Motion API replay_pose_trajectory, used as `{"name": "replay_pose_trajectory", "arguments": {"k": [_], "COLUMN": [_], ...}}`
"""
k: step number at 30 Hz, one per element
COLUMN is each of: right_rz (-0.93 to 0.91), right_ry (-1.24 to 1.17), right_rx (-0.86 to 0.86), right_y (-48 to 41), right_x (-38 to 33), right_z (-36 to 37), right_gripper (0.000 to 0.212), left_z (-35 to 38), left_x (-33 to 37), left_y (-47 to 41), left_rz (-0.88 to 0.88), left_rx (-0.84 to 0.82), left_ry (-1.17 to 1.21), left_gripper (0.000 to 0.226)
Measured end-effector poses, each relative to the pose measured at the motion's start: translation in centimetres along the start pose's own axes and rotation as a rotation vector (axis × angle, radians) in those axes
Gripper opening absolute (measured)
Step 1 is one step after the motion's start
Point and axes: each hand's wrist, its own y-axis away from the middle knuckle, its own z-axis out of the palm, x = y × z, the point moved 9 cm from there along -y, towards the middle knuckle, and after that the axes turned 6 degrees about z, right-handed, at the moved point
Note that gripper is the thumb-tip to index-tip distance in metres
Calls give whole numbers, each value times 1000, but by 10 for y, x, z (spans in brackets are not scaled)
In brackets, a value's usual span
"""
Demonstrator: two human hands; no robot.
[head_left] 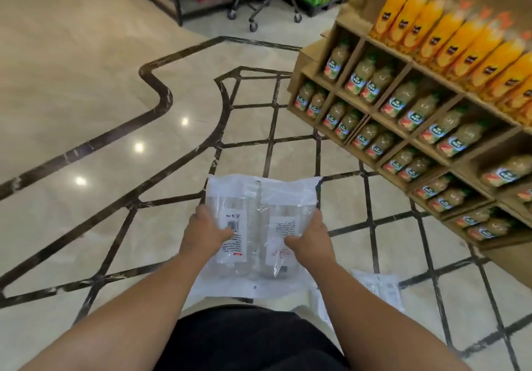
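Observation:
I hold a clear plastic pack (259, 197) with white-labelled bottles inside, out in front of me above the floor. My left hand (205, 233) grips its left side, thumb lying on the barcode label. My right hand (311, 238) grips the right side, thumb on the other label. The fingers of both hands are hidden under the pack.
A cardboard display rack (403, 128) of pale juice bottles stands at the right, with orange juice bottles (449, 33) on top. Another white pack (380, 287) lies on the tiled floor by my right arm. A shopping trolley (270, 4) and shelves stand far ahead.

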Motion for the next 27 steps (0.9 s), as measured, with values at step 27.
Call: {"name": "replay_pose_trajectory", "arguments": {"k": [27], "right_rz": [-33], "right_ry": [550], "right_rx": [-455], "right_y": [-293], "right_x": [95], "right_z": [261], "right_gripper": [95], "left_z": [262], "left_x": [-228], "left_y": [-112], "left_rz": [-583], "left_rx": [-28], "left_ry": [83], "left_gripper": [76]}}
